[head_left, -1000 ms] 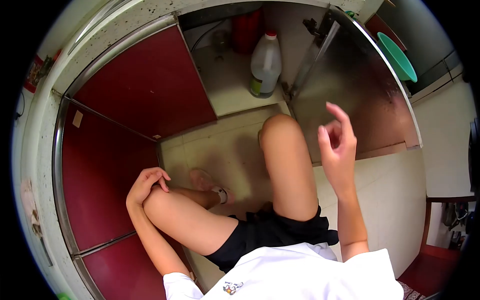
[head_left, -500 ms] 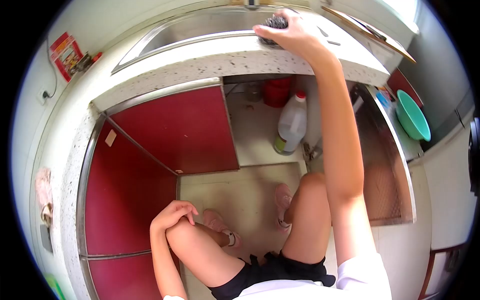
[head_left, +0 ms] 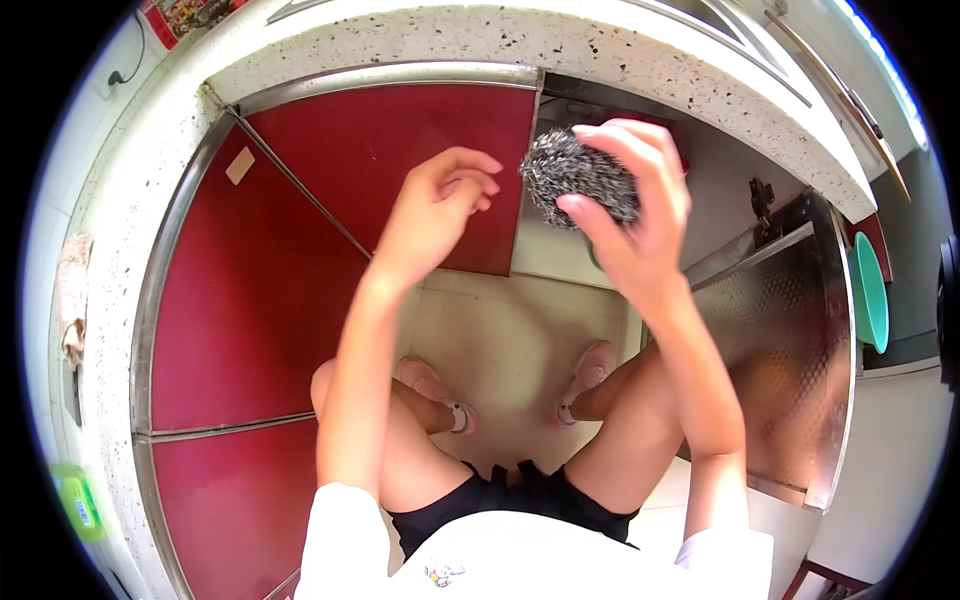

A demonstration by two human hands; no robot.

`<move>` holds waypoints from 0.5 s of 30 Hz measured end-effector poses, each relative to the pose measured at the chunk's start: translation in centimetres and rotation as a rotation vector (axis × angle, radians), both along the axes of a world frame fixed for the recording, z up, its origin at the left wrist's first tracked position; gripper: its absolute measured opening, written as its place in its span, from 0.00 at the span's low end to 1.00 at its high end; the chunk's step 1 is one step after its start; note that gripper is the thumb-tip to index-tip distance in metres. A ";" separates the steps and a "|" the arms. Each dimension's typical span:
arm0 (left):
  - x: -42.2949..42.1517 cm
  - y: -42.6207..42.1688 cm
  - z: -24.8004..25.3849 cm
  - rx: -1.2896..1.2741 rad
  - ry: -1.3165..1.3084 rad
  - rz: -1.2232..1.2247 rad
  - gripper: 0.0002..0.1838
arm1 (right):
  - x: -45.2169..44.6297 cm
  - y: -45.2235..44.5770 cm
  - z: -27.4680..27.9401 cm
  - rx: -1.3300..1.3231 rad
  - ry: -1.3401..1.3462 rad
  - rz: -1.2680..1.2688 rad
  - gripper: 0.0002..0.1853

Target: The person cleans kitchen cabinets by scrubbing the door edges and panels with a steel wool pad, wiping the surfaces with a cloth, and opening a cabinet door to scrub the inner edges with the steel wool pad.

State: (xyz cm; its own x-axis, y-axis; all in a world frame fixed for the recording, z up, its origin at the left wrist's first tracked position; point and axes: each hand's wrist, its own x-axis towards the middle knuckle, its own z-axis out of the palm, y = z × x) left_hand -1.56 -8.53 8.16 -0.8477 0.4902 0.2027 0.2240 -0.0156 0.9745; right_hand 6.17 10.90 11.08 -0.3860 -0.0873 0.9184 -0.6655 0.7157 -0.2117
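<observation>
A dark grey steel wool scourer (head_left: pixel 580 180) is held in my right hand (head_left: pixel 650 195), in front of the open under-sink cabinet. My thumb is on its lower side and my fingers reach over its top. To the left of it, my left hand (head_left: pixel 435 205) is raised with loosely bent fingers. It holds nothing and is apart from the scourer. Behind my left hand is a closed red cabinet door (head_left: pixel 400 150).
Above runs the speckled counter edge (head_left: pixel 450 40), with part of the sink (head_left: pixel 700 15) at the top. An open cabinet door (head_left: pixel 770 350) with a metallic textured face stands at the right. Beyond it is a green basin (head_left: pixel 868 290).
My right hand has brought the scourer down from the counter beside the sink. My left hand has risen from my knee towards it. The view has tilted down.
</observation>
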 end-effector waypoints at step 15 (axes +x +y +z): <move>-1.0 1.6 -4.1 -0.122 0.121 0.264 0.11 | -9.9 3.1 -15.2 -1.491 -1.057 -0.052 0.42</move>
State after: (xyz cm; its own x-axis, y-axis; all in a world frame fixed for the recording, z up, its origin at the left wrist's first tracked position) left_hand -2.53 -6.97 4.03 -0.9223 0.2833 0.2629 0.3190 0.1738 0.9317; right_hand -3.69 13.98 -4.13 -0.7644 0.5112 -0.3929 0.1696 -0.4285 -0.8875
